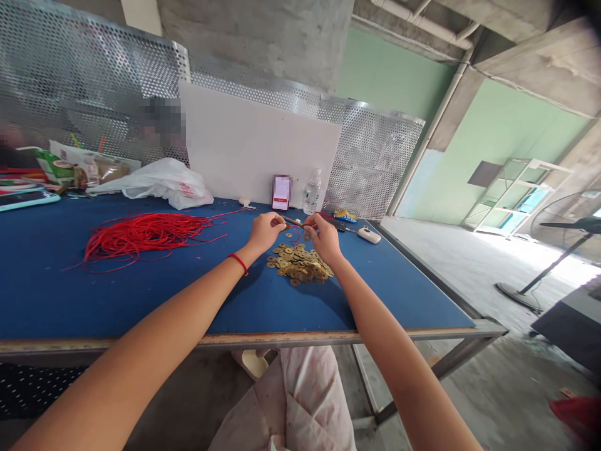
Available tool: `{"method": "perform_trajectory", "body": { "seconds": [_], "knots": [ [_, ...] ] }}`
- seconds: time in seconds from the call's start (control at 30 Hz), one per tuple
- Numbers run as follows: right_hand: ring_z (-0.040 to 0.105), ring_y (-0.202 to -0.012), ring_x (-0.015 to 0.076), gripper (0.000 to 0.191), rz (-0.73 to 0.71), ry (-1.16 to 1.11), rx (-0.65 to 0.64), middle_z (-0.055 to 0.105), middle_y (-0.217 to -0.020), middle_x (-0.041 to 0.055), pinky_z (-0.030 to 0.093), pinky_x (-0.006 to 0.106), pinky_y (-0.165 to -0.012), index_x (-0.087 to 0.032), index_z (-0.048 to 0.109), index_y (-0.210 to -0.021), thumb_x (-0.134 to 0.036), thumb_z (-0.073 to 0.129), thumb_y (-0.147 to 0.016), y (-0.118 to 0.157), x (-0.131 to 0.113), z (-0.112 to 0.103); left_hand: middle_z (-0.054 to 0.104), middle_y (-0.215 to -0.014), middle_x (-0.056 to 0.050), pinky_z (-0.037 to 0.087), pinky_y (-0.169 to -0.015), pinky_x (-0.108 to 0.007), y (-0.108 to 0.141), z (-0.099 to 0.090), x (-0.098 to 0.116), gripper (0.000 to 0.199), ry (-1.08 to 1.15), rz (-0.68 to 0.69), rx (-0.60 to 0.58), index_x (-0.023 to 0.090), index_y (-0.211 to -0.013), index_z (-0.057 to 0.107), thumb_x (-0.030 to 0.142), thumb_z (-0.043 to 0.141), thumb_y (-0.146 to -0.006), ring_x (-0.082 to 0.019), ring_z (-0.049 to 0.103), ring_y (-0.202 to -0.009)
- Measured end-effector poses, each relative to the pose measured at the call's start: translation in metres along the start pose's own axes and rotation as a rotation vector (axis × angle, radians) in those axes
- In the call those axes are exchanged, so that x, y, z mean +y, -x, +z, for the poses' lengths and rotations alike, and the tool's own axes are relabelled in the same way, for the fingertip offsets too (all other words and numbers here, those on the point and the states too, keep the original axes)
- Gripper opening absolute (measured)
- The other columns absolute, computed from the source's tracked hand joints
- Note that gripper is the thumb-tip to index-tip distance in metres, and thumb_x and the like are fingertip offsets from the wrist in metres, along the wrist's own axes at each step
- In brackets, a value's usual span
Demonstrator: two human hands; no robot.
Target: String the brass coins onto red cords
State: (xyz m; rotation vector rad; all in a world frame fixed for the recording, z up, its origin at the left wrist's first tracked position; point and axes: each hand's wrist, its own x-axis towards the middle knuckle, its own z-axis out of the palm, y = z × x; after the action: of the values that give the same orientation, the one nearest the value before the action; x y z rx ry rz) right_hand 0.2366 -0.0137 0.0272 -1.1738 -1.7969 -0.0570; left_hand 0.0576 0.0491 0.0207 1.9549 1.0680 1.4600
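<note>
Just beyond the coin pile (301,264), left hand (265,231) and right hand (325,236) pinch a thin brownish strip (295,222).

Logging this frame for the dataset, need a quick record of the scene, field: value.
left hand: fingertips pinched at one end of a thin brown strip; red bracelet on the wrist
right hand: fingertips at the strip's other end
near hands: pile of brass-coloured holed coins
left side: loose bundle of red cord, white plastic bag behind it
back: upright phone, clear plastic bottle
surface: blue tabletop
unclear: strip's material
</note>
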Motion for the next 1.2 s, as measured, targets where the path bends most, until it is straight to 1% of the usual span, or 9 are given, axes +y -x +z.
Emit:
{"method": "perform_trajectory", "body": {
  "seconds": [0.37, 0.47, 0.87, 1.2],
  "knots": [
    [0.062, -0.075, 0.0181, 0.006, 0.026, 0.001, 0.049, 0.067, -0.081, -0.0003, 0.042, 0.026, -0.064, -0.024, 0.054, -0.087, -0.026, 0.049, -0.086, -0.0004, -0.0007, 0.0002, 0.066, -0.065, -0.002, 0.049, -0.067, -0.031, -0.0006, 0.0, -0.0009, 0.003, -0.005, 0.006, 0.003, 0.017, -0.069, 0.062, 0.017, 0.064, -0.071, -0.017, 0.061, -0.063],
    [0.062, -0.076, 0.0183, 0.006, 0.022, 0.003, 0.063, 0.067, -0.083, 0.0004, 0.042, 0.027, -0.065, -0.024, 0.054, -0.087, -0.027, 0.049, -0.086, -0.0005, -0.0003, 0.0006, 0.066, -0.066, -0.002, 0.049, -0.067, -0.031, -0.0005, 0.0004, -0.0011, 0.003, 0.002, 0.001, 0.003, 0.017, -0.069, 0.062, 0.017, 0.064, -0.071, -0.016, 0.061, -0.063],
    [0.062, -0.078, 0.019, 0.008, 0.05, 0.028, 0.061, 0.067, -0.085, 0.0019, 0.044, 0.029, -0.069, -0.024, 0.054, -0.089, -0.028, 0.047, -0.087, -0.0005, -0.0002, 0.0004, 0.067, -0.067, -0.002, 0.049, -0.069, -0.032, 0.0004, -0.0005, 0.0016, 0.004, -0.024, -0.002, -0.005, 0.018, -0.068, 0.061, 0.017, 0.064, -0.071, -0.018, 0.063, -0.067],
    [0.062, -0.075, 0.0182, 0.007, 0.047, 0.015, 0.086, 0.067, -0.082, 0.0011, 0.044, 0.028, -0.069, -0.024, 0.051, -0.088, -0.03, 0.048, -0.088, -0.0001, 0.0009, 0.0007, 0.067, -0.067, -0.002, 0.05, -0.07, -0.031, 0.0015, -0.0005, 0.0037, 0.005, -0.017, -0.01, -0.014, 0.017, -0.069, 0.061, 0.015, 0.064, -0.072, -0.016, 0.062, -0.065]
  ]
}}
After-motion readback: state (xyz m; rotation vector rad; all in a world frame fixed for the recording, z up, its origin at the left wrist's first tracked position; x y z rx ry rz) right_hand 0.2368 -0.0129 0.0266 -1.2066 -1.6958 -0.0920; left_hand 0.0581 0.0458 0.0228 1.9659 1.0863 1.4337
